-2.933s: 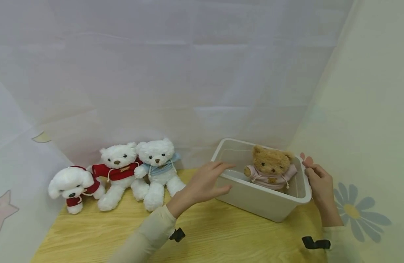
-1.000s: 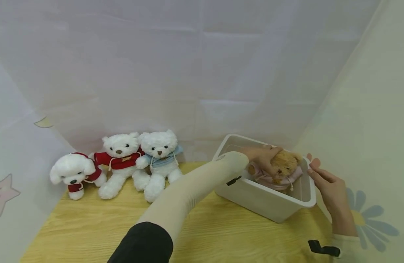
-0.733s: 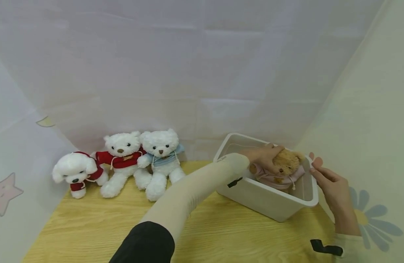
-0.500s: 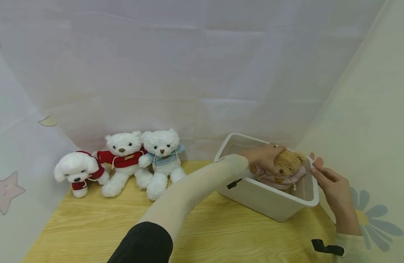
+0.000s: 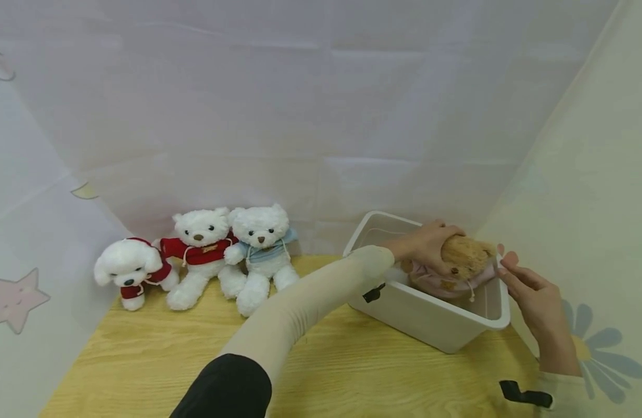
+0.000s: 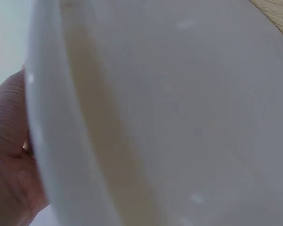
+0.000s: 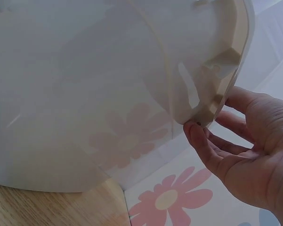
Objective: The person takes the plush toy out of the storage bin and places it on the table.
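A brown teddy bear [image 5: 466, 256] in a pale pink hoodie sits in a white plastic bin [image 5: 420, 318], its head tipped towards the right end. My left hand [image 5: 430, 244] reaches over the front rim and grips the bear at its head and upper body. The left wrist view is mostly filled by the bin's wall [image 6: 188, 103], with part of the left hand [image 6: 12, 155] beyond the rim. At the right end, my right hand [image 5: 537, 296] pinches the bin's rim. The right wrist view shows thumb and fingers of the right hand [image 7: 259, 150] on either side of that rim.
On the wooden table [image 5: 321, 371], to the left, sit a white plush dog [image 5: 123, 262] in red, a white bear [image 5: 201, 227] in a red hoodie and another white bear [image 5: 260, 223] in light blue. A pale cloth wall [image 5: 237, 116] stands close behind.
My left hand has gone from above the bin's left front rim to a grip on the teddy bear, which has shifted right and tipped over. My right hand stays at the bin's right end.
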`<state>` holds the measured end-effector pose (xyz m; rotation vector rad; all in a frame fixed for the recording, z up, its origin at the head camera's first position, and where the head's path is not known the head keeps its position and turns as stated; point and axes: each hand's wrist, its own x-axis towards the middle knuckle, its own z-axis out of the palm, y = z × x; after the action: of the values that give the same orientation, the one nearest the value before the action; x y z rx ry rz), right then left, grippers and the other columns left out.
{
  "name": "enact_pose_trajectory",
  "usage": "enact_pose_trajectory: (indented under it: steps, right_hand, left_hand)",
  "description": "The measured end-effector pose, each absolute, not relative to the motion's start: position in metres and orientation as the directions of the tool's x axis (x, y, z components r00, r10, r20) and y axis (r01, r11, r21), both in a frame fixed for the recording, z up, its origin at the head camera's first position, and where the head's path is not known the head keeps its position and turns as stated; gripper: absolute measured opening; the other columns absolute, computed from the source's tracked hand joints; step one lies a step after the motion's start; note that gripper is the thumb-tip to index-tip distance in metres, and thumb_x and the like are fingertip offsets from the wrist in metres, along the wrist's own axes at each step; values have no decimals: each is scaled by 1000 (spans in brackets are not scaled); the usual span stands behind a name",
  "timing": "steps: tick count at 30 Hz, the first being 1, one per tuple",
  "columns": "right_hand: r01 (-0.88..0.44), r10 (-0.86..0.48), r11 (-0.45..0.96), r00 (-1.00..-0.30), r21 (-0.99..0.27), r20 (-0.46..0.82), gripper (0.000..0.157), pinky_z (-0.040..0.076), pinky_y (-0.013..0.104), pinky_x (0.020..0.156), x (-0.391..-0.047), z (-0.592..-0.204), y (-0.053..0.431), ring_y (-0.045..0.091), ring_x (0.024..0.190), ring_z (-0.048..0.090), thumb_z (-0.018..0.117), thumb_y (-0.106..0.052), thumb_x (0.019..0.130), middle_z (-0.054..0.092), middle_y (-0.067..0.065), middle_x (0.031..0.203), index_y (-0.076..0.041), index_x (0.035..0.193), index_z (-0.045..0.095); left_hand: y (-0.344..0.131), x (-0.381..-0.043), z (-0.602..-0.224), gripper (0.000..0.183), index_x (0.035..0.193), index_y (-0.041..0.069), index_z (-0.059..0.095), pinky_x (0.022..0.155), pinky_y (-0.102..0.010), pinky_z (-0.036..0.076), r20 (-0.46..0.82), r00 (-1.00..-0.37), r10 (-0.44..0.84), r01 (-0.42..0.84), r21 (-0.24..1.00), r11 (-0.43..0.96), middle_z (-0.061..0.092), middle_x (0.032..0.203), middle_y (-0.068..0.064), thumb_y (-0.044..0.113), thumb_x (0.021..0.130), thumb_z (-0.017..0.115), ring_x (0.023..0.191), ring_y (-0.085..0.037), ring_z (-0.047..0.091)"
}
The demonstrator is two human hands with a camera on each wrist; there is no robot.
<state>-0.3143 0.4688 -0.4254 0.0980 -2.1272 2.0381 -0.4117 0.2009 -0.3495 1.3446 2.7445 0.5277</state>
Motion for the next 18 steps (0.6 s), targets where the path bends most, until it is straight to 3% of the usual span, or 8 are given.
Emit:
enact_pose_trajectory:
  steps: [11, 18]
  right_hand:
    - [-216, 77, 18, -973, -976, 217, 42, 49, 11, 80, -312, -420, 467, -5, 105, 60, 71, -10, 97, 68, -14, 114, -1, 138, 63]
    - [-188, 107, 49, -975, -981, 193, 45, 49, 10, 78, -307, -422, 468, -6, 104, 57, 73, -14, 96, 66, -14, 114, -3, 139, 63]
  left_hand:
    - [195, -390, -327, 96, 155, 25, 40, 82, -18, 42, 168, -631, 758, 767, 284, 576, 43, 128, 3, 43, 73, 88, 106, -5, 45]
    - [188, -377, -313, 100, 157, 29, 35, 79, -20, 44, 186, -711, 678, 701, 272, 660, 41, 131, 4, 47, 74, 88, 106, -8, 43]
